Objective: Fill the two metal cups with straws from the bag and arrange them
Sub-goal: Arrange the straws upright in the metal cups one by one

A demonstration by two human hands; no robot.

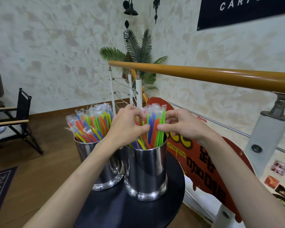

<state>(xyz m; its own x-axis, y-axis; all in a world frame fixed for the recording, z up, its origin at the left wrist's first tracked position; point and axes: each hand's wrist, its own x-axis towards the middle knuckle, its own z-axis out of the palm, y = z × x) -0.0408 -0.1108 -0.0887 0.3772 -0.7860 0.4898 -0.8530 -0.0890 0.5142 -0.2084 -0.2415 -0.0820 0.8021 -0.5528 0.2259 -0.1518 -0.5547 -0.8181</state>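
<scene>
Two shiny metal cups stand side by side on a round black table (115, 209). The left cup (104, 163) is packed with colourful wrapped straws (92, 124) fanning to the left. The right cup (146, 171) holds another bundle of wrapped straws (153, 127) standing upright. My left hand (127, 125) curls round the left side of that bundle. My right hand (181, 125) grips its right side, thumb tip on the green straws. The bag is not in view.
A wooden handrail (204, 74) on white posts runs behind the table to the right. A red coffee shop sign (204, 162) leans on the railing. A folding chair (15, 122) stands at the left on the wooden floor. A palm plant (138, 51) fills the corner.
</scene>
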